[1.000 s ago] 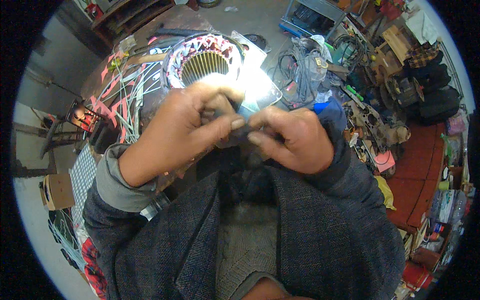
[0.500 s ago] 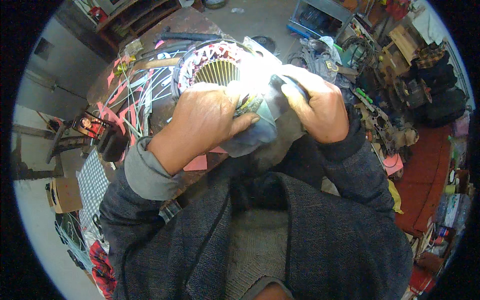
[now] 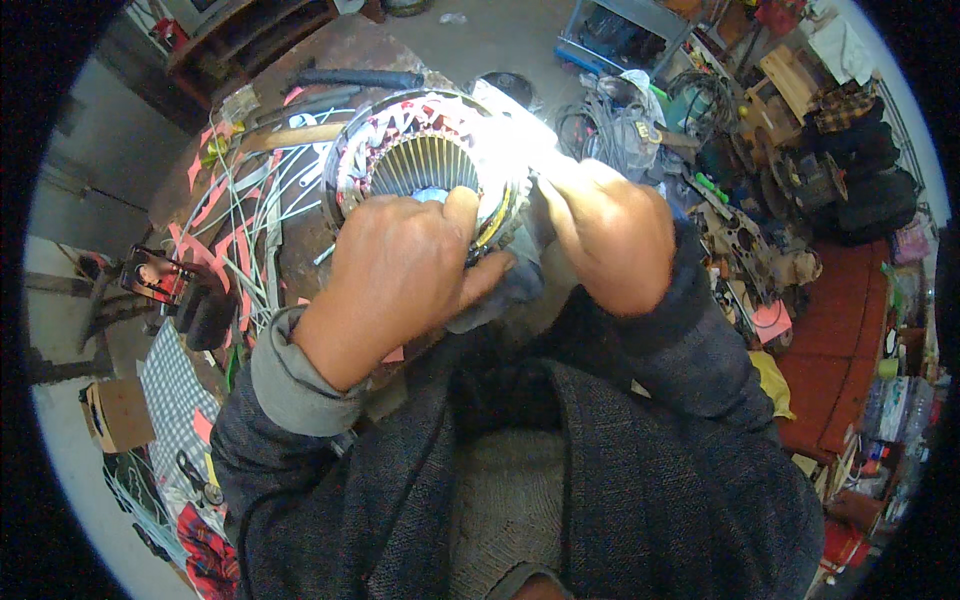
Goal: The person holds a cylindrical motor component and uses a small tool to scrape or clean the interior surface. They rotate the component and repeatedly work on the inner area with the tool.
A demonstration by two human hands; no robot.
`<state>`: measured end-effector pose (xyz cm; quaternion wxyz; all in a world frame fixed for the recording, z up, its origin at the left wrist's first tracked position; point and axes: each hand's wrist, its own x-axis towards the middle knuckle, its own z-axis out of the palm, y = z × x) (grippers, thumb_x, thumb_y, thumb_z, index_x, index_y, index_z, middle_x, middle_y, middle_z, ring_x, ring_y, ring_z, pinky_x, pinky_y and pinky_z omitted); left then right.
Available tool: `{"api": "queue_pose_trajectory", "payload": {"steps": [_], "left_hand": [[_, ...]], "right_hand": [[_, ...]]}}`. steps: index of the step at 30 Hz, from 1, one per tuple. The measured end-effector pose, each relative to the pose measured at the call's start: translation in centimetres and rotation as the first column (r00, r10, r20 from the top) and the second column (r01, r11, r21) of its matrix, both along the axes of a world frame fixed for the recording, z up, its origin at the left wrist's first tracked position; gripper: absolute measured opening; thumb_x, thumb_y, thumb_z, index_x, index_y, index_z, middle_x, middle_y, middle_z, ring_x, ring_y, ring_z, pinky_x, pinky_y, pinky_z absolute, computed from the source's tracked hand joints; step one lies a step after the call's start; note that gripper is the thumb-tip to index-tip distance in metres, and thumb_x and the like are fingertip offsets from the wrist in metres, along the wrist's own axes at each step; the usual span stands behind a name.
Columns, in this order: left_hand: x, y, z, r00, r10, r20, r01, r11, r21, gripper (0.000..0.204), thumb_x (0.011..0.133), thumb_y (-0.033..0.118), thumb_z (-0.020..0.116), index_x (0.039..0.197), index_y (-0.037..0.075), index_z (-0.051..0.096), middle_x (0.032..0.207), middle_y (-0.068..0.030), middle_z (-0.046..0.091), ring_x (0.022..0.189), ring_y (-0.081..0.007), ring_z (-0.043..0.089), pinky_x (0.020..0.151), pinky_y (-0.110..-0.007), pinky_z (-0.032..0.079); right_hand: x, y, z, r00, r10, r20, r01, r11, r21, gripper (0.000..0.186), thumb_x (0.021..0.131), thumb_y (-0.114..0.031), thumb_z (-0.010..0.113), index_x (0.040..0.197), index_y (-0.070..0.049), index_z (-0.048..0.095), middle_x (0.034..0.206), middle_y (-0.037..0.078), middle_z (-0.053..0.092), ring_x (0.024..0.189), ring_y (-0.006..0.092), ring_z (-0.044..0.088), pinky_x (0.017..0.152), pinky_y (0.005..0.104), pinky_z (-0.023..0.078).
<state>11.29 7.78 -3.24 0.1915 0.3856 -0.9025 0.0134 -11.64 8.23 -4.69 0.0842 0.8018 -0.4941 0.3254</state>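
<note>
A round motor stator (image 3: pixel 415 162) stands on the table in front of me. Its bore is lined with slots, and red-and-white windings ring the top. My left hand (image 3: pixel 405 270) grips the near rim, fingers over into the bore and thumb outside. Something pale blue shows inside the bore by these fingers. Below the thumb hangs a dark grey sheet-like piece (image 3: pixel 500 298). My right hand (image 3: pixel 615 235) is closed in a pinch at the stator's right side. Strong glare washes out its fingertips, so what they hold cannot be made out.
White sleeving strips (image 3: pixel 265 205) and pink paper scraps litter the table's left side. A phone (image 3: pixel 155 275) stands in a holder there. Behind the stator lie a black rod (image 3: pixel 360 78) and a wooden handle (image 3: pixel 295 136). Cables (image 3: pixel 590 130) and metal parts crowd the right.
The view has shifted, showing more of the bore. My right hand has turned more knuckles-up, and the dark piece seen at its thumb is no longer visible. My left hand stays on the rim.
</note>
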Motion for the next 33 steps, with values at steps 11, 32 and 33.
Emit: {"api": "queue_pose_trajectory", "payload": {"steps": [11,32,33], "left_hand": [[0.1,-0.1,-0.2,0.999,-0.017,-0.031,0.017,1.000,-0.003,0.045,0.086,0.044,0.083,0.090,0.005,0.060,0.063,-0.0163,0.064,0.060,-0.0364,0.068,0.056,-0.047,0.053],[-0.1,0.0,-0.1,1.000,0.003,-0.030,-0.003,1.000,-0.006,0.045,0.085,0.045,0.082,0.086,0.007,0.058,0.063,-0.0145,0.064,0.060,-0.0351,0.068,0.058,-0.047,0.054],[-0.1,0.1,-0.1,0.999,0.006,-0.039,-0.006,1.000,-0.001,0.044,0.085,0.044,0.082,0.086,0.007,0.059,0.063,-0.0145,0.064,0.060,-0.0350,0.068,0.059,-0.047,0.054]], "right_hand": [[-2.7,-0.2,-0.4,0.986,0.115,0.123,-0.120,0.992,0.035,0.019,0.091,-0.010,0.066,0.106,-0.003,0.075,0.094,0.018,0.072,0.082,0.0403,0.070,0.073,0.0472,0.059],[-1.3,-2.4,-1.3,0.995,0.011,-0.103,-0.016,0.999,-0.049,0.007,0.081,-0.016,0.073,0.081,-0.011,0.070,0.079,0.009,0.061,0.069,0.0319,0.064,0.061,0.0430,0.052],[-1.3,-2.3,-1.1,0.993,0.000,-0.118,-0.003,1.000,-0.028,0.007,0.081,-0.016,0.073,0.081,-0.010,0.070,0.079,0.009,0.060,0.069,0.0320,0.064,0.061,0.0432,0.052]]}}
